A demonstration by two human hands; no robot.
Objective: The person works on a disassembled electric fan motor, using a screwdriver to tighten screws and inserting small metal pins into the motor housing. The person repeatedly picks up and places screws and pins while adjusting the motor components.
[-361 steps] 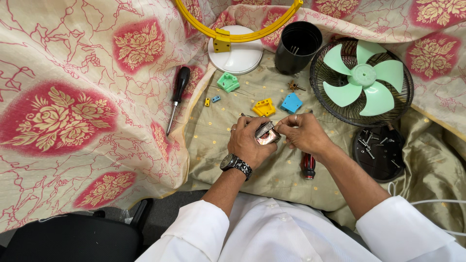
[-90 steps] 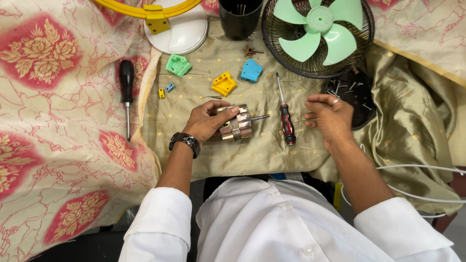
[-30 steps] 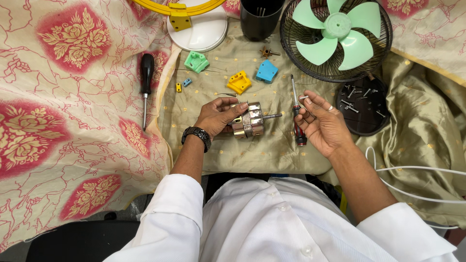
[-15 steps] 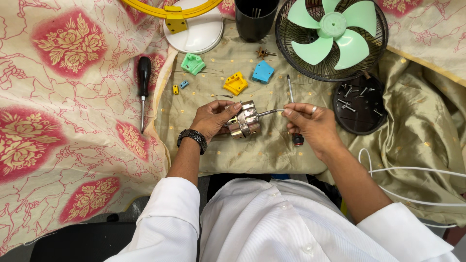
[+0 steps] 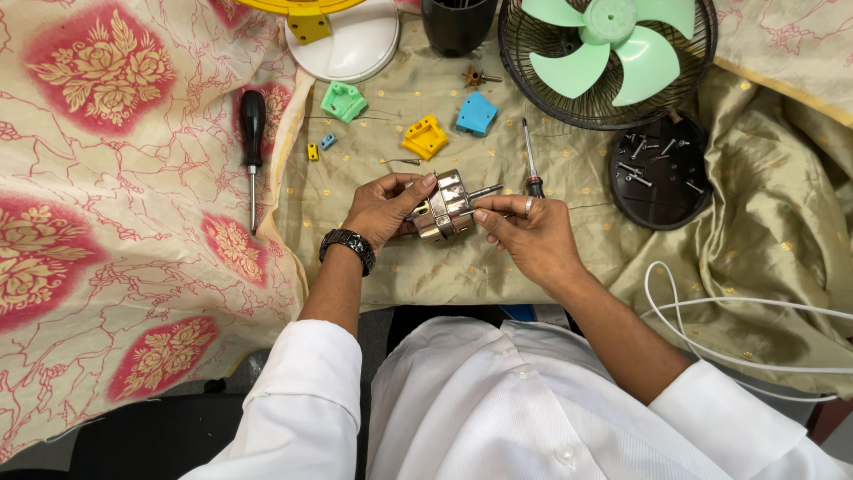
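Near the centre of the cloth-covered desk [image 5: 462, 267], the person holds a small metal fan motor [image 5: 447, 206] raised just above the cloth, its shaft pointing toward 2 o'clock. The left hand [image 5: 384, 210] is closed around the motor's body from 9 o'clock, fingers curled over the top so the casing cannot turn. The right hand [image 5: 526, 233] meets it from 4 o'clock, thumb and forefinger pinched against the shaft end of the casing, a grip suited to fine work on the housing. A red-handled screwdriver [image 5: 530, 166] lies just beyond the right hand at 12 o'clock, within easy reach. Farther out at 1 o'clock rests the fan guard with its green blade [image 5: 611, 46], and beside it at 3 o'clock a dark dish [image 5: 659, 171] keeps loose screws together. Small plastic parts, green [image 5: 343, 101], yellow [image 5: 425, 138] and blue [image 5: 477, 114], sit spread apart at 11 to 12 o'clock. A black-handled screwdriver [image 5: 252, 151] lies well apart at 10 o'clock on the floral cloth.
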